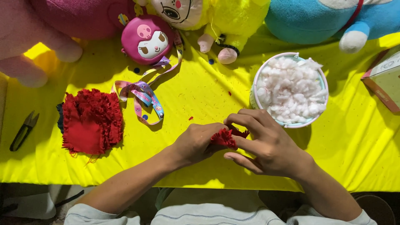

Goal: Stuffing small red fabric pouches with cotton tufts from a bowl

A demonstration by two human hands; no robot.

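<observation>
— Where was the red frayed cloth piece?

— Near the desk's front edge, pinched between both hands. The left hand gripped its left side; the right hand closed fingers over its top and right.

— And around it?

— A white bowl of stuffing just beyond the right hand. A stack of red cloth lay well left, snips farther left, plush toys along the far edge.

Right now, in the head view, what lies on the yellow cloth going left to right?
Snips → red fabric pile → ribbon → left hand → red piece → right hand → tub of white stuffing → box.
</observation>
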